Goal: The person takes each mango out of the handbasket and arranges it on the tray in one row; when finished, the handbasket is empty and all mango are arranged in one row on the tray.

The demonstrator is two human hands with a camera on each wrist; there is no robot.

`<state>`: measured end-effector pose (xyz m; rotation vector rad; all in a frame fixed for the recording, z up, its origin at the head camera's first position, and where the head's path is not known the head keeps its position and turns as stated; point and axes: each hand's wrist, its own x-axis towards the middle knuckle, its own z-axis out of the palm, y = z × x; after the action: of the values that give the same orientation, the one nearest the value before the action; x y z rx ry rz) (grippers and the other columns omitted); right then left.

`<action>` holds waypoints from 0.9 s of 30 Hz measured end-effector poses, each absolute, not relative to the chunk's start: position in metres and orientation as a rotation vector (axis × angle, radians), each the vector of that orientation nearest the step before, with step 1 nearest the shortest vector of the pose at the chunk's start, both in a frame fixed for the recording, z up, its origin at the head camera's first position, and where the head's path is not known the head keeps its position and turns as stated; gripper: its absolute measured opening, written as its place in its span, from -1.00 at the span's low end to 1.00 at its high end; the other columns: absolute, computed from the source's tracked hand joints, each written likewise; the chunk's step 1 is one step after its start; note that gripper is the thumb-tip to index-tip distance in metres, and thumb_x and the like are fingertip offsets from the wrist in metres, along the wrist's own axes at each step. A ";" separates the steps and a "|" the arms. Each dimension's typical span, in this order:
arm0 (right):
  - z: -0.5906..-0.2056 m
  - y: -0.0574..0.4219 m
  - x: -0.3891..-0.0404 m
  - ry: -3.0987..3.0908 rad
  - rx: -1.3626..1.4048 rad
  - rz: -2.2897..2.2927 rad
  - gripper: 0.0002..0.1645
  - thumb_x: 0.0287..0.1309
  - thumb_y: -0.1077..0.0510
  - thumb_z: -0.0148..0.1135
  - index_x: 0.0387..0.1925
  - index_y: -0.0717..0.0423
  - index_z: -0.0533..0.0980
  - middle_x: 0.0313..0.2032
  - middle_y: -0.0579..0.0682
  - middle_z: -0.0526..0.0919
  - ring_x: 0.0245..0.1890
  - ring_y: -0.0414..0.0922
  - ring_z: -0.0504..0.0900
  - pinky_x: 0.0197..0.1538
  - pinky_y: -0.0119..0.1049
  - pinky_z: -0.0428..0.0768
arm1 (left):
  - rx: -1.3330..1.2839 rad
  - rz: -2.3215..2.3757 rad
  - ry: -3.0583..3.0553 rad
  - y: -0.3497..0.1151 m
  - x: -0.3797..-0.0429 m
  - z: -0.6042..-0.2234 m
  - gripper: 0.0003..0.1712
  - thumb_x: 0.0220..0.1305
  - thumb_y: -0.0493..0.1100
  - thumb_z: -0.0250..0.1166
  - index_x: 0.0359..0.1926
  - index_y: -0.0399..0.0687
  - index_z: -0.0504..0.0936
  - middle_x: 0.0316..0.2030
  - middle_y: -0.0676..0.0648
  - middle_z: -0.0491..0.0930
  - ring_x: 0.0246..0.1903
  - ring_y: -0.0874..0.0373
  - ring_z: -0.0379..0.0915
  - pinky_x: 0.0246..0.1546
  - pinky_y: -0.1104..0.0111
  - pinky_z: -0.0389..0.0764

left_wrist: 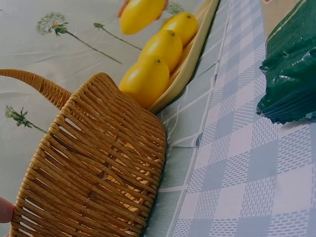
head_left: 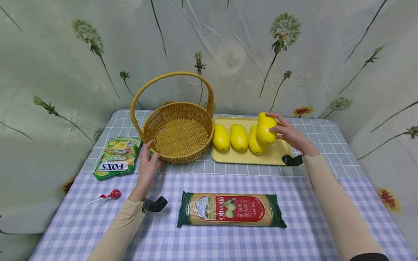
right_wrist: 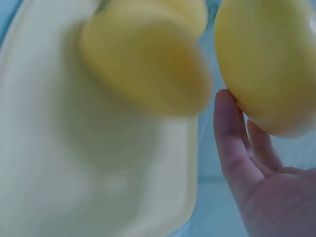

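My right hand (head_left: pixel 291 135) grips a yellow mango (head_left: pixel 266 127) and holds it above the right part of a yellow tray (head_left: pixel 275 155). In the right wrist view the fingers (right_wrist: pixel 231 140) lie along the underside of that mango. Three more mangoes sit in a row on the tray; the rightmost mango (head_left: pixel 255 144) is partly covered by the raised one. My left hand (head_left: pixel 148 170) pinches the near left rim of a round wicker basket (head_left: pixel 177 158). The basket has a tall arched handle and holds nothing. In the left wrist view only a fingertip (left_wrist: pixel 6 211) shows at its rim.
A green FOX'S candy bag (head_left: pixel 119 157) lies left of the basket, with a red lollipop (head_left: pixel 115 194) nearer the front. A spaghetti pack (head_left: pixel 232 209) lies across the checked tablecloth (head_left: pixel 310 224). Behind the table hangs a flowered curtain (head_left: pixel 235 54).
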<state>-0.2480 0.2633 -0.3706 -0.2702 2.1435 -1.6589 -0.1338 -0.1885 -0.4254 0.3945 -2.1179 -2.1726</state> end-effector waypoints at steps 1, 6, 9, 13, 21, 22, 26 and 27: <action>-0.373 0.269 -0.246 2.149 -0.247 -1.662 -0.28 0.32 0.21 -0.02 0.44 -0.16 0.04 0.44 0.13 -0.16 0.30 0.12 0.03 0.34 0.24 -0.01 | 0.393 -2.172 -2.119 -0.189 -0.134 -0.425 -0.33 0.40 -0.32 -0.17 0.49 0.04 -0.02 0.45 -0.06 -0.29 0.33 -0.16 0.01 0.15 -0.04 0.38; -0.385 0.292 -0.240 2.198 -0.129 -1.629 -0.27 0.31 0.20 -0.01 0.44 -0.13 0.01 0.46 0.14 -0.24 0.31 0.17 -0.02 0.35 0.26 -0.05 | 0.387 -2.169 -2.117 -0.189 -0.134 -0.425 -0.33 0.40 -0.33 -0.18 0.49 0.03 -0.02 0.45 -0.07 -0.29 0.33 -0.15 0.02 0.15 -0.03 0.39; -0.393 0.299 -0.238 2.243 -0.095 -1.572 -0.26 0.31 0.20 0.01 0.45 -0.03 0.00 0.46 0.16 -0.23 0.29 0.19 0.01 0.32 0.21 0.07 | 0.385 -2.171 -2.114 -0.189 -0.134 -0.426 -0.33 0.40 -0.32 -0.18 0.49 0.03 -0.01 0.44 -0.07 -0.28 0.32 -0.15 0.03 0.15 -0.03 0.39; -0.402 0.304 -0.240 2.292 -0.108 -1.466 -0.25 0.32 0.19 0.03 0.46 0.07 -0.01 0.45 0.22 -0.16 0.19 0.19 0.11 0.11 0.00 0.31 | 0.386 -2.167 -2.115 -0.189 -0.134 -0.427 -0.34 0.40 -0.32 -0.18 0.48 0.03 -0.01 0.44 -0.07 -0.27 0.32 -0.15 0.03 0.15 -0.03 0.39; -0.406 0.303 -0.241 2.383 -0.145 -1.306 -0.25 0.32 0.15 -0.01 0.47 0.10 0.00 0.35 0.31 -0.01 -0.15 0.08 0.24 -0.18 -0.21 0.31 | 0.393 -2.160 -2.117 -0.188 -0.135 -0.427 -0.33 0.39 -0.33 -0.18 0.48 0.02 -0.01 0.45 -0.07 -0.29 0.32 -0.15 0.03 0.15 -0.03 0.40; -0.406 0.302 -0.241 2.393 -0.150 -1.297 -0.25 0.33 0.15 -0.02 0.47 0.12 -0.01 0.33 0.32 0.01 -0.19 0.09 0.24 -0.19 -0.21 0.31 | 0.394 -2.163 -2.116 -0.188 -0.135 -0.426 -0.33 0.39 -0.32 -0.18 0.48 0.02 -0.01 0.45 -0.06 -0.29 0.32 -0.15 0.02 0.15 -0.03 0.39; -0.404 0.302 -0.239 2.412 -0.146 -1.263 -0.25 0.34 0.11 -0.04 0.47 0.13 -0.03 0.36 0.36 -0.03 -0.02 0.19 0.24 -0.06 -0.10 0.34 | 0.408 -2.177 -2.132 -0.187 -0.133 -0.423 -0.31 0.40 -0.32 -0.18 0.50 0.04 -0.05 0.46 -0.06 -0.32 0.34 -0.14 0.00 0.18 0.00 0.37; -0.403 0.301 -0.237 2.417 -0.144 -1.253 -0.24 0.35 0.10 -0.05 0.48 0.13 -0.05 0.38 0.37 -0.07 0.08 0.24 0.20 0.02 -0.02 0.35 | 0.413 -2.180 -2.142 -0.187 -0.133 -0.421 -0.31 0.40 -0.32 -0.18 0.50 0.04 -0.07 0.46 -0.06 -0.32 0.35 -0.14 0.00 0.18 0.00 0.37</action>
<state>-0.2373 0.3013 -0.4029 -0.1445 2.4175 -1.2527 -0.1328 -0.1875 -0.4208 0.4131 -2.1419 -2.1799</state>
